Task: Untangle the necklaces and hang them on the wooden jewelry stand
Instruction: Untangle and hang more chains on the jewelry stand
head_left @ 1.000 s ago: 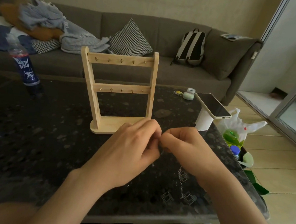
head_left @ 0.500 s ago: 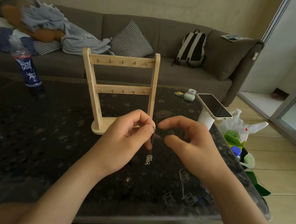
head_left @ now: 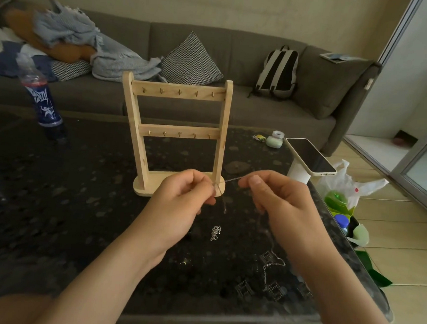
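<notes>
Left hand: my left hand (head_left: 176,204) pinches one end of a thin silver chain (head_left: 232,180) between thumb and fingertips, the other fingers curled in.
Right hand: my right hand (head_left: 282,204) pinches the same chain a little to the right, so a short stretch runs taut between the two hands.
Necklaces: below the left pinch a strand drops to a small silver clump of links (head_left: 215,233). I cannot tell whether it hangs free or rests on the dark speckled stone table (head_left: 53,201). A second silver chain (head_left: 272,266) lies on the table nearer me, under my right wrist.
Stand: the pale wooden jewelry stand (head_left: 179,131) stands upright just beyond my hands, its small brass hooks (head_left: 179,92) all bare.
Risk, knot: if I pull the taut stretch harder, I judge the clump tightens instead of loosening.
Risk, breakage: links this fine may snap or stretch under a sharp tug.
Risk, slip: a loose pinch drops the chain onto the second one, tangling them again.
Risk, stand: my knuckles are close to its base, so a wide pull could nudge or tip it.
</notes>
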